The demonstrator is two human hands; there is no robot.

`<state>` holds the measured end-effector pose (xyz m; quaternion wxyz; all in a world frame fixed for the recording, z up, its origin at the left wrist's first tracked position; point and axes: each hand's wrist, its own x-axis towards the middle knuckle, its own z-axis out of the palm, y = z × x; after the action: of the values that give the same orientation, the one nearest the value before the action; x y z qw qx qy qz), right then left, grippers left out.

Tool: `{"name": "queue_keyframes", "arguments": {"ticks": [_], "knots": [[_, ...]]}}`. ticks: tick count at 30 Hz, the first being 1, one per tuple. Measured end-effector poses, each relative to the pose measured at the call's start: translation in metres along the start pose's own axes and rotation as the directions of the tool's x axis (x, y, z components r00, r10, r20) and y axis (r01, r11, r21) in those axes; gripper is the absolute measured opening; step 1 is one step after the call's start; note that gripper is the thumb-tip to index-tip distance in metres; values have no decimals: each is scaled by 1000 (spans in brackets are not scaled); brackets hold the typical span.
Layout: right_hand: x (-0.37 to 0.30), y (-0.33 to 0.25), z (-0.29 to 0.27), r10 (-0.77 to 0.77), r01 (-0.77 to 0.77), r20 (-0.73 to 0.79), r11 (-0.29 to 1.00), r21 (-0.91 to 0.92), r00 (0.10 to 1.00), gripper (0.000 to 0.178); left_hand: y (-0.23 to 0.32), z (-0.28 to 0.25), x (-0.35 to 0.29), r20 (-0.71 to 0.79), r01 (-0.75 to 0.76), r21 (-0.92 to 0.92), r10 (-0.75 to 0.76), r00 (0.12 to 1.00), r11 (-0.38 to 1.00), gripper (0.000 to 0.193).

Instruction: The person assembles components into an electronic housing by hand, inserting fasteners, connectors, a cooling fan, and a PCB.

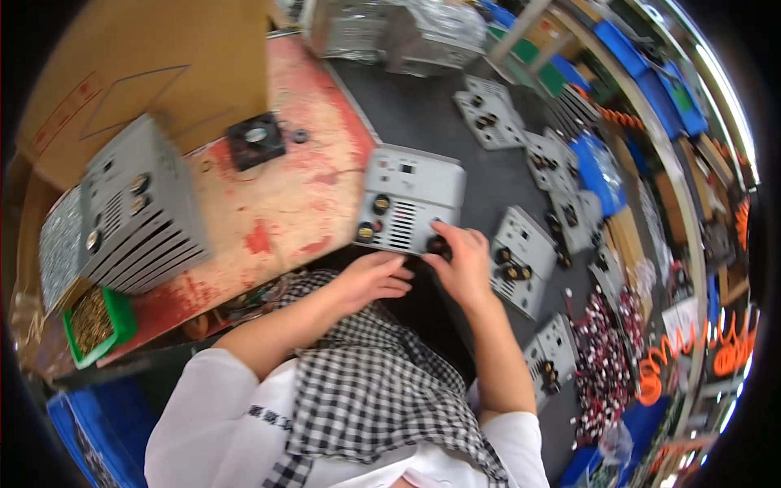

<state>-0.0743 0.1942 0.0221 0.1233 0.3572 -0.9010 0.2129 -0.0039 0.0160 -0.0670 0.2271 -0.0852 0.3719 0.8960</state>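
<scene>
"Where is the light-grey rectangular metal panel?"

"Flat in front of the person, across the border between the wooden tabletop with worn red paint and the dark flat work surface. Its row of black slots is toward the person."

"And the right hand?"

"At the panel's near right corner. Forefinger and thumb are bent around a small black round knob, pinching it from its far and near sides. The fingers partly cover it."

"So the panel itself isn't gripped?"

"Not that I can see; most of it lies to the left of that pinch and beyond it."

"What about the left hand?"

"Loosely extended, with nothing in it. It is just below the panel's near edge; I can't tell whether the fingertips touch that edge."

"Other knobs?"

"A pair of black knobs with gold-coloured centres on the panel's left side, clear of both hands."

"Anything else about?"

"A standing stack of grey slotted panels to the left, and a black square fan beyond it."
</scene>
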Motion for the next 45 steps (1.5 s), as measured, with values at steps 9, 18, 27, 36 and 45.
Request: {"name": "queue_keyframes", "arguments": {"ticks": [9, 18, 27, 36, 45], "knots": [[-40, -36, -10, 184, -104, -176, 916, 388, 967, 43, 31, 69, -21, 381, -670, 703, 669, 637, 237, 27], [-63, -29, -12, 462, -238, 0, 458, 857, 887, 50, 16, 68, -6, 279, -629, 621, 618, 735, 468, 10], [-53, -41, -12, 51, 33, -387, 978, 206, 921, 32, 10, 61, -8, 93, -471, 275, 465, 881, 838, 8], [-57, -30, -9, 585, -330, 193, 137, 934, 788, 15, 5, 68, -13, 194, -621, 372, 596, 779, 690, 18], [-44, -38, -1, 467, -271, -235, 780, 565, 852, 11, -2, 63, 4, 12, -548, 175, 554, 832, 818, 4]]}}
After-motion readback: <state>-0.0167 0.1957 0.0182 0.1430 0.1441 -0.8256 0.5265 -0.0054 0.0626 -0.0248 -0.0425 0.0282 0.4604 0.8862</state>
